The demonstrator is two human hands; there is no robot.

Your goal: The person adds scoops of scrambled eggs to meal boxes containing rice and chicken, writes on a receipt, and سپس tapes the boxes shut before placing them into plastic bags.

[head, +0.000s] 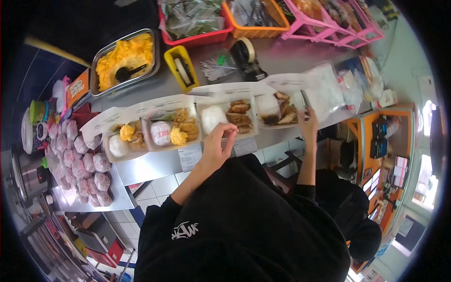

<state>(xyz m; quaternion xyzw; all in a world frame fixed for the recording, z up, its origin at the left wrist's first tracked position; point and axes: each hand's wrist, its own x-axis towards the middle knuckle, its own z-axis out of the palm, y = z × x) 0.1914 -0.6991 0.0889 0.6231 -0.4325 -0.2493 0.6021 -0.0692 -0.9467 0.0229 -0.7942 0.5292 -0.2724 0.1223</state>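
Observation:
Several open paper meal boxes stand in a row before me. My left hand (221, 145) is over the front edge of a box with a white rice mound (213, 119) and browned meat pieces (239, 117); its thumb and fingertips meet, with nothing visible between them. My right hand (310, 121) is at the right wall of the last box, beside sliced meat (288, 112) and sauce-darkened rice (268, 107). A dark narrow thing shows at its fingers; whether they grip it is unclear. The left boxes hold yellow scrambled egg (179, 136), fried pieces and a wrapped rice portion (161, 133).
Wrapped rice balls (79, 164) pile up at left. Behind the boxes stand a metal tray of yellow egg (123, 58) with a black scoop, a yellow tape holder (180, 68), a black tape dispenser (246, 58) and a red basket (197, 38). Clear plastic bags (326, 88) lie right.

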